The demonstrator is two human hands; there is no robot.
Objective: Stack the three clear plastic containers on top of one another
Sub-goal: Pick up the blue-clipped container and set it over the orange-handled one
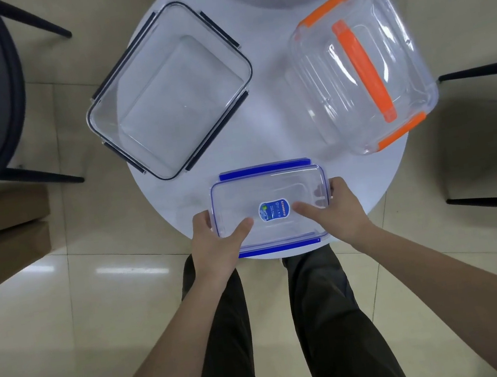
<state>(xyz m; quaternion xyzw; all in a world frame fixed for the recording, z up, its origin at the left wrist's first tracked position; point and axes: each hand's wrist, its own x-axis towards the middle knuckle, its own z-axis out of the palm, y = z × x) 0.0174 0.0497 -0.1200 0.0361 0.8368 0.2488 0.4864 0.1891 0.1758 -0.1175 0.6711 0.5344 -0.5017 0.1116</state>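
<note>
On the round white desk (267, 66), the dark-clipped container (168, 93) sits far left. The left hand (216, 241) and right hand (334, 211) each grip the blue-clipped container (268, 191) at the near edge; the orange-handled container (361, 68) lies right.

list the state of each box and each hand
blue box: lid on, held at the near table edge
black box: standing alone on the table, untouched
orange box: lid on, alone, untouched
left hand: gripping the blue box
right hand: gripping the blue box
</note>
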